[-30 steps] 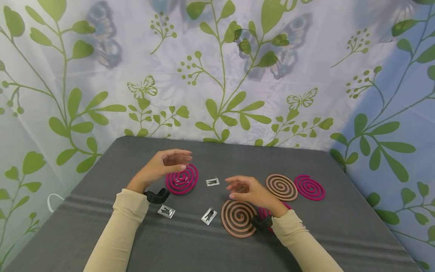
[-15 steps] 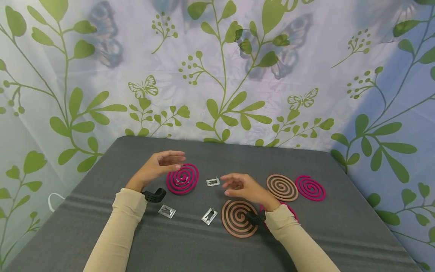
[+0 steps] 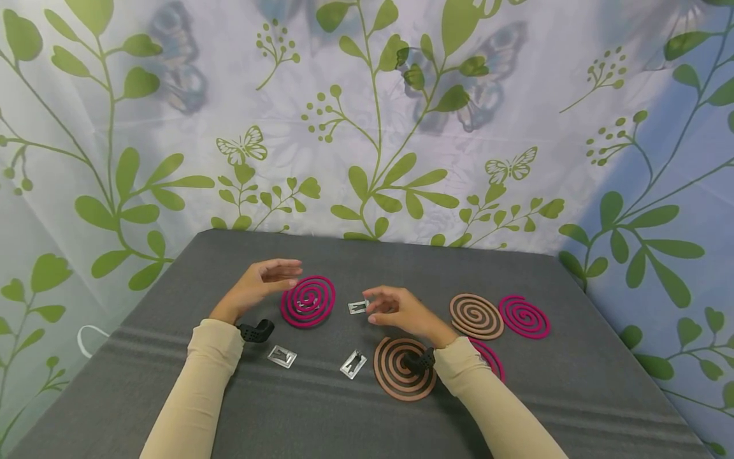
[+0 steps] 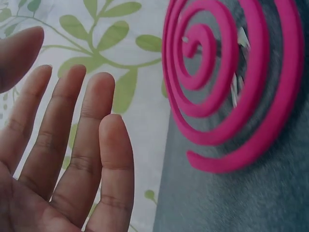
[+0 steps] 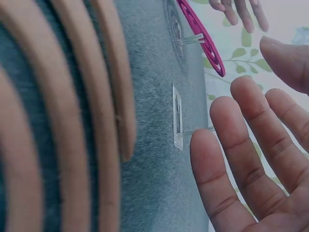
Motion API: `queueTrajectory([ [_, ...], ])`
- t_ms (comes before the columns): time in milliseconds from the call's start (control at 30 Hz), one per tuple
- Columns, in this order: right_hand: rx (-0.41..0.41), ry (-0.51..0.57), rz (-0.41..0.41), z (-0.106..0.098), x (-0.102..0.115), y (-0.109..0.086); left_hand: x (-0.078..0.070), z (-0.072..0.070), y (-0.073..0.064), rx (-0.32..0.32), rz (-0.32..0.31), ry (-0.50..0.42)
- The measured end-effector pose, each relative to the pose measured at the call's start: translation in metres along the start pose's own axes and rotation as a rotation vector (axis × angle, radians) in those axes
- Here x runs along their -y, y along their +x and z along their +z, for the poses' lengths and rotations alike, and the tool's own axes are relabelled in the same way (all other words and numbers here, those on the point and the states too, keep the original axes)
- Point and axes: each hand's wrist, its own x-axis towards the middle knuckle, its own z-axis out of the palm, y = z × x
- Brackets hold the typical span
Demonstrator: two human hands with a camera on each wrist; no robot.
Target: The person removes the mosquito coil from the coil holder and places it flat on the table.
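A pink mosquito coil [image 3: 309,299] is raised on a metal stand at the left of the table. Just left of it hovers my left hand [image 3: 255,285], holding nothing, fingers extended and thumb apart. In the left wrist view a gap separates those fingers from the pink coil [image 4: 292,48]. My right hand [image 3: 404,312] hangs above the table with its fingers loosely bent and no object in it. Its fingertips are nearest a small metal coil stand [image 3: 357,308], which they partly overlap in the head view. Below the right wrist lies a brown mosquito coil [image 3: 385,370].
Two more metal stands, a left one [image 3: 282,357] and a middle one [image 3: 353,364], lie toward the front. A second brown coil [image 3: 476,315] and a pink coil [image 3: 524,317] lie at the right. My right forearm partly covers another pink coil [image 3: 492,359]. Patterned cloth [image 3: 367,127] hangs behind.
My left hand has drawn left and slightly down, away from the raised pink coil. My right hand has moved left and a little farther up the table, toward the metal stand.
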Motion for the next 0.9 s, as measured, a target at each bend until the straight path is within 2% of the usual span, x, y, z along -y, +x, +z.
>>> queueTrajectory([
  [233, 0.013, 0.012, 0.025, 0.003, 0.002, 0.013, 0.009, -0.004, -0.004, -0.022, -0.046, -0.004],
  [433, 0.029, 0.019, 0.050, 0.008, 0.004, 0.023, 0.017, -0.008, -0.006, -0.023, -0.064, 0.040],
  [667, 0.099, 0.029, 0.120, 0.013, 0.009, 0.033, 0.019, -0.012, -0.008, -0.028, -0.072, 0.074],
  [900, 0.145, 0.011, 0.173, 0.018, 0.016, 0.043, 0.019, -0.016, -0.010, -0.014, -0.117, 0.084],
])
